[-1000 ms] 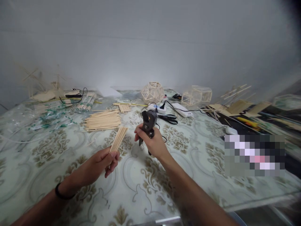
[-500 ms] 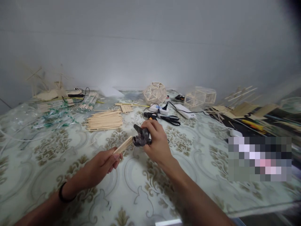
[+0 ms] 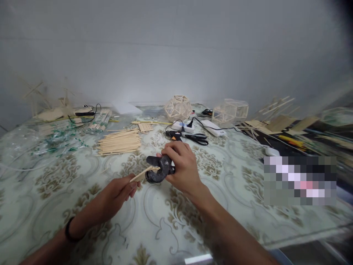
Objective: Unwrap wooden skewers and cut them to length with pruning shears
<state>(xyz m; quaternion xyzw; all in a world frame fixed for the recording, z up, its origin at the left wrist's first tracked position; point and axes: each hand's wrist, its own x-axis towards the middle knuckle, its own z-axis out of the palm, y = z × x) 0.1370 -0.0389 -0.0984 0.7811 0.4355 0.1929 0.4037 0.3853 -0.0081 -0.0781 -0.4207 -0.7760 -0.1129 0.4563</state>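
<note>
A small bundle of thin wooden sticks is pinched in my left hand, pointing up and to the right. My right hand is wrapped round a black hand cutter that looks like a pipe cutter; its handles are mostly hidden by the fingers. The cutter's curved jaws are apart, and the far ends of the sticks lie between them. Left of the hands, a large pile of similar sticks lies on the patterned tablecloth.
Behind my right hand are a glue gun, black-handled scissors and a power strip. A ball-shaped stick frame and a longer stick frame stand by the wall. Plastic wrappers lie left; a yellow-handled tool lies right.
The cutter has turned and moved slightly left, and its jaws now surround the stick ends, which were just outside before. The whole view has shifted a little.
</note>
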